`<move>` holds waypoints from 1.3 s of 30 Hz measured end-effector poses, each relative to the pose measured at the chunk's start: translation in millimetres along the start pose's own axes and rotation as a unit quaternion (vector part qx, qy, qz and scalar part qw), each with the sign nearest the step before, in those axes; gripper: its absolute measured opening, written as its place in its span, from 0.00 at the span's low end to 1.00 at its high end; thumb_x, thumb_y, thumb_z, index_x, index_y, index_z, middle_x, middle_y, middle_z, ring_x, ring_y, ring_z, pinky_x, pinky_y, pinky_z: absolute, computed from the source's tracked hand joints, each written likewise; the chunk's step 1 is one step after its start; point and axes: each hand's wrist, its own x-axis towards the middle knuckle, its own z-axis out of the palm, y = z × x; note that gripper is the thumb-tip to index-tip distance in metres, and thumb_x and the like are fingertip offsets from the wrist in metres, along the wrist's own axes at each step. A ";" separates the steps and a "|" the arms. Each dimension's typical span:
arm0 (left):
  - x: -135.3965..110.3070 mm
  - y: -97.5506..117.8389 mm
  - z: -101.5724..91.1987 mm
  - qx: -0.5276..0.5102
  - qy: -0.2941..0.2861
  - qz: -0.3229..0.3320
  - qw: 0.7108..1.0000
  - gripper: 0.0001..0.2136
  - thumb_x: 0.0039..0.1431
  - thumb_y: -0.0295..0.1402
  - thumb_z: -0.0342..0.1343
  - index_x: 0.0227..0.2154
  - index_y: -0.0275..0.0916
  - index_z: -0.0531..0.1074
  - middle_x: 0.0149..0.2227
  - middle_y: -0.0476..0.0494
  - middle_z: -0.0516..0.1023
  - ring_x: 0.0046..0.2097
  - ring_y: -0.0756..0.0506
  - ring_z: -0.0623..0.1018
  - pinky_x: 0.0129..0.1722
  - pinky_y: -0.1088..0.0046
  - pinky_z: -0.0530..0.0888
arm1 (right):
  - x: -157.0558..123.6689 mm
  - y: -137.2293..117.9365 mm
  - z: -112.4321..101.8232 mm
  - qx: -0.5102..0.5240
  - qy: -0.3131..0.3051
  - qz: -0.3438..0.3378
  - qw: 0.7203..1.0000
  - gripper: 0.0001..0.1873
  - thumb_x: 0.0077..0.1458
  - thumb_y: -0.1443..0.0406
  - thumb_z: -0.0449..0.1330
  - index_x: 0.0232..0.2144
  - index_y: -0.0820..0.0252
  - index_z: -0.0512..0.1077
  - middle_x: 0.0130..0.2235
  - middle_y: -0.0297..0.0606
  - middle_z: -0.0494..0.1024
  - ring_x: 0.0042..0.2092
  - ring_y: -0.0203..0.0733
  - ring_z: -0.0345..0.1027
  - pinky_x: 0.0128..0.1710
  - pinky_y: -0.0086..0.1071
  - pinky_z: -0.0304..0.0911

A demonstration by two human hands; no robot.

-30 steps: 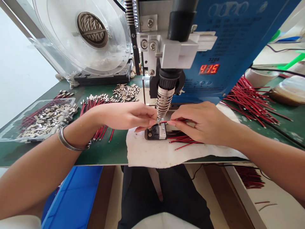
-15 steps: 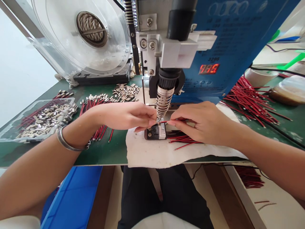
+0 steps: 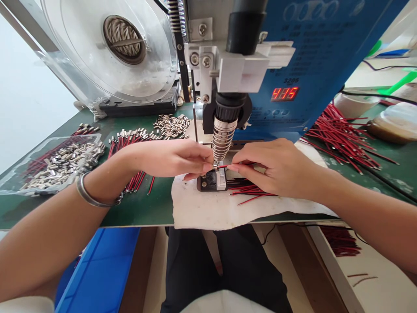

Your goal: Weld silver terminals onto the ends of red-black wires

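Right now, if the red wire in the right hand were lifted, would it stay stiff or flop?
The red wire would probably hold fairly stiff: its short visible stretch looks straight, as do most in the wire pile. It is likely light, being thin and pinched by the right hand. It might roll slightly, since it looks round.

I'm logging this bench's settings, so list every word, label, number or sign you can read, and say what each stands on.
"415": red digits on the LED display of the blue machine panel.
"3205": dark print on the same panel, just above the display.
Smaller dark print elsewhere on the panel: too blurred to read.
Pale oval markings near the panel's top: no readable text.
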 end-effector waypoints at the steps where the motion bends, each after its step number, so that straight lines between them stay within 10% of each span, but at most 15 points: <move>1: 0.1 -0.3 -0.1 0.001 0.001 0.001 1.000 0.09 0.67 0.28 0.50 0.28 0.39 0.65 0.25 0.49 0.68 0.28 0.50 0.69 0.31 0.75 0.69 | 0.2 -0.1 0.0 0.000 -0.001 0.001 1.000 0.11 0.68 0.65 0.55 0.35 0.58 0.75 0.30 0.35 0.80 0.29 0.38 0.70 0.30 0.32 0.61; 39: -1.1 -1.3 0.2 -0.018 0.012 -0.008 1.000 0.10 0.66 0.25 0.48 0.28 0.39 0.66 0.24 0.50 0.67 0.28 0.51 0.68 0.30 0.75 0.66 | -1.2 0.6 2.9 -0.006 -0.003 0.003 1.000 0.13 0.70 0.63 0.53 0.36 0.58 0.76 0.29 0.35 0.79 0.28 0.38 0.69 0.30 0.32 0.59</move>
